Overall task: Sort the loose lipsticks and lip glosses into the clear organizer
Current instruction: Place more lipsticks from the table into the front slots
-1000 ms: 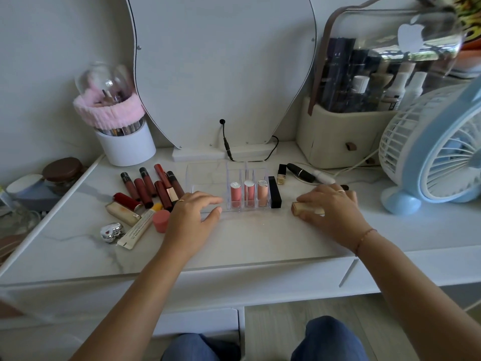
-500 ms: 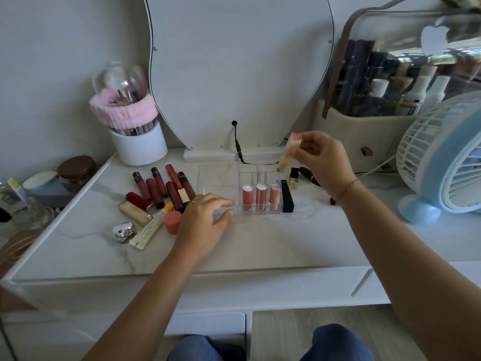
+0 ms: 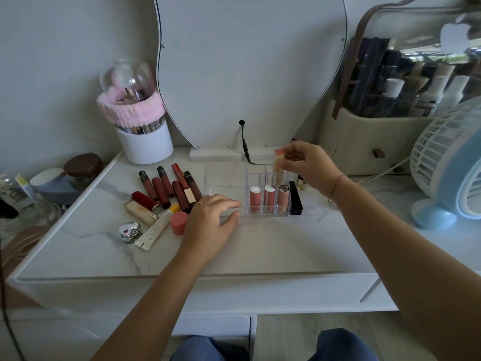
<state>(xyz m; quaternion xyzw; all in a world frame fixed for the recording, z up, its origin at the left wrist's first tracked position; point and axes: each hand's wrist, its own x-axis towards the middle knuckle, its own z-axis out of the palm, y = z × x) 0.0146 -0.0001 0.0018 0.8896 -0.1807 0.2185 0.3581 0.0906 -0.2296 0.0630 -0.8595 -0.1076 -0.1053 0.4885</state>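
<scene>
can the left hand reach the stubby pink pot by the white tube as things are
Probably yes. The left hand rests on the clear organizer's front edge, holding nothing, and the pink pot stands uncovered right beside it. The right hand, holding a beige lipstick, is clear of it.

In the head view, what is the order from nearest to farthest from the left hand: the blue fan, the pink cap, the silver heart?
1. The pink cap, just left of the left hand.
2. The silver heart, further left.
3. The blue fan, at the far right edge.
</scene>
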